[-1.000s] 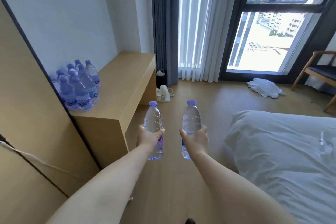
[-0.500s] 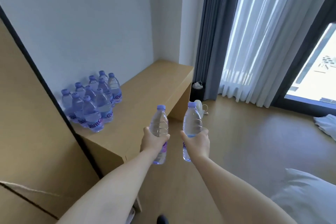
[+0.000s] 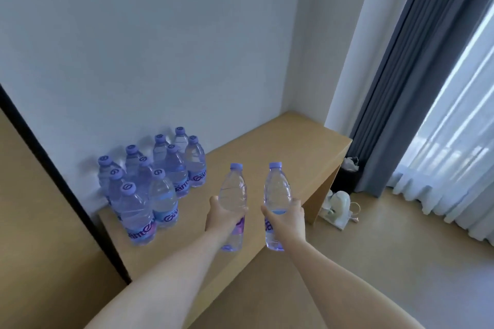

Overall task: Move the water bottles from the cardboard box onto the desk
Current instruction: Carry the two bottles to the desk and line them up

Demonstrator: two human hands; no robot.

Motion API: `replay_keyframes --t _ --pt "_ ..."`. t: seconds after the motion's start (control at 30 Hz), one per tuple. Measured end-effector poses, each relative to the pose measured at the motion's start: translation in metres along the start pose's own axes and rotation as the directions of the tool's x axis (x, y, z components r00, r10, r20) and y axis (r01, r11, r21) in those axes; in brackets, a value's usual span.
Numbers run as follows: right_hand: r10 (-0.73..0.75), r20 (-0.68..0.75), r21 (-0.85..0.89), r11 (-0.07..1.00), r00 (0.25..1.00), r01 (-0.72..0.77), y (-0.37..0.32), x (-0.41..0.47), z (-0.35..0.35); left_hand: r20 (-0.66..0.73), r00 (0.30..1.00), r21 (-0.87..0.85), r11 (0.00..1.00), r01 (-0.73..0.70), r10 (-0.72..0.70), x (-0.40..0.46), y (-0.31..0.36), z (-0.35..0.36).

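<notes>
My left hand [image 3: 223,218] grips a clear water bottle [image 3: 233,189] with a purple cap, held upright over the wooden desk [image 3: 270,147]. My right hand [image 3: 287,219] grips a second upright water bottle [image 3: 277,189] just to its right, above the desk's front edge. Several more bottles [image 3: 155,184] stand in a tight cluster on the desk's left end against the white wall. The cardboard box is out of view.
A tall wooden panel with a black edge [image 3: 53,173] borders the desk on the left. Grey and sheer curtains [image 3: 417,93] hang at right. A small bin [image 3: 347,176] and a white kettle [image 3: 338,201] sit on the floor beyond the desk's far end.
The view has swung left and closer to the desk; the bed and window have left the frame. Both hands with their bottles now hover over the desk top instead of the floor.
</notes>
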State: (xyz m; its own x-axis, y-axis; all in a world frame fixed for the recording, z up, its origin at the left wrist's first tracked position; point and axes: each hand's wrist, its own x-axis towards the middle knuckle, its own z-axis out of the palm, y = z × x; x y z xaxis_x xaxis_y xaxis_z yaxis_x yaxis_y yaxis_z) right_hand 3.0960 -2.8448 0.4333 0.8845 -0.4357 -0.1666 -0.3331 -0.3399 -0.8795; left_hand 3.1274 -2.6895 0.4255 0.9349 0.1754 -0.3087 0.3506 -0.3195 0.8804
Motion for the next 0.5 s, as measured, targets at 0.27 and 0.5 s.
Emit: replay_keyframes --t 0.27,0.5 --pt "-0.009 0.437 -0.135 0.988 0.899 0.076 -0.019 0.103 0.062 -0.105 0.984 -0.107 0.986 0.131 -0.142 0.075 0.002 -0.009" --pt "-0.044 0.793 -0.003 0.997 0.607 0.077 -0.052 0.180 0.090 -0.234 0.963 -0.216 0.973 0.082 -0.133 0.108 0.009 -0.013"
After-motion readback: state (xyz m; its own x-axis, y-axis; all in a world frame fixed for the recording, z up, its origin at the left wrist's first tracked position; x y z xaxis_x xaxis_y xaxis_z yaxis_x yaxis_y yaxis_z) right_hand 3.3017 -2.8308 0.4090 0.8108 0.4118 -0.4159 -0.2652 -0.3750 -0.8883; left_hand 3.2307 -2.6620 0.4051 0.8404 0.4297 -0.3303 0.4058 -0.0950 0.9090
